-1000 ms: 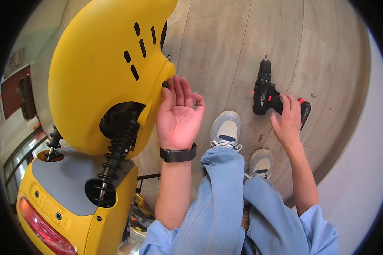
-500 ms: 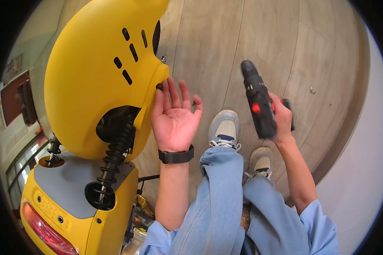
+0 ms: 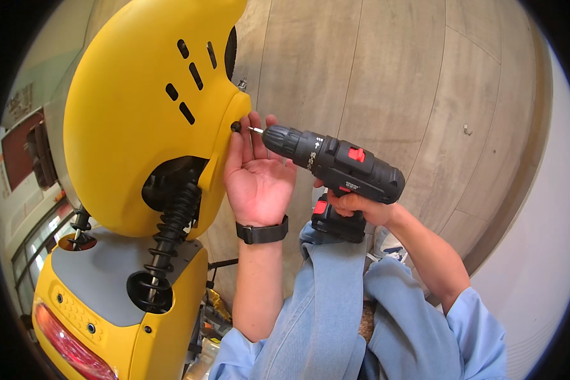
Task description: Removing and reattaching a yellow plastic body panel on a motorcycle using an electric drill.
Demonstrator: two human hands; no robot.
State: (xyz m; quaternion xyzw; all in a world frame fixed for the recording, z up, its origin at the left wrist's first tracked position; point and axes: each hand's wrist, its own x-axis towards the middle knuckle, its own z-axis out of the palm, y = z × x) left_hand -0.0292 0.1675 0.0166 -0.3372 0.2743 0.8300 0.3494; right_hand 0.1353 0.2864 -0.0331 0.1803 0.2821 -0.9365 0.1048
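My left hand [image 3: 261, 183] is turned palm up beside a large yellow body panel [image 3: 133, 126]. Its thumb and index finger close around a small round black fastener [image 3: 235, 126] at the panel's right edge; the other fingers are stretched out. In my right hand [image 3: 367, 210] is a black cordless drill [image 3: 335, 159] with red buttons, gripped by the handle. The drill lies across the fingers of the left hand and hides part of them. Its bright metal bit [image 3: 254, 130] points left at the fastener, with a small gap between them.
A black coil-spring shock absorber [image 3: 168, 237] links the panel to a yellow and grey body [image 3: 98, 278] with a red lamp [image 3: 69, 342]. A small metal piece [image 3: 467, 130] lies on the wood-plank floor [image 3: 392, 69]. A white surface [image 3: 525, 253] borders the right side.
My right hand has brought the drill left and turned it, so its bit now faces the fastener instead of pointing away from me. The left hand stays nearly where it was.
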